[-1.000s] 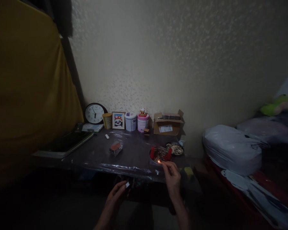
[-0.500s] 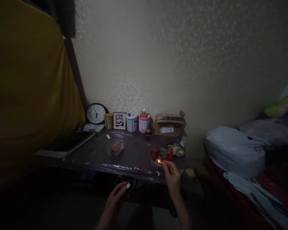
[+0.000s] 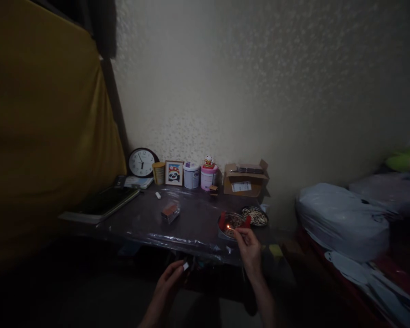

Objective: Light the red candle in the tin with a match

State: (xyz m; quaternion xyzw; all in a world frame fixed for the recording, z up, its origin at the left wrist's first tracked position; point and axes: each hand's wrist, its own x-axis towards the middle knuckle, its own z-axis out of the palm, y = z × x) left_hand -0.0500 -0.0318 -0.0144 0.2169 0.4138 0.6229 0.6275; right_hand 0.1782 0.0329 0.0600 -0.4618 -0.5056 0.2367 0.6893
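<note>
My right hand pinches a burning match, its small flame held over a round dish with red handles near the table's front right edge. A second dish full of matchsticks sits just right of it. My left hand is below the table edge, fingers closed on a small matchbox with a pale end showing.
The dark table under clear plastic carries a wrapped orange block, a clock, a panda picture, tins, a cardboard box and a laptop. A yellow curtain hangs left; a plastic-wrapped bundle lies right.
The lit match has moved slightly forward over the dish with red handles. My view has shifted a little leftward; the left hand stays low with the matchbox.
</note>
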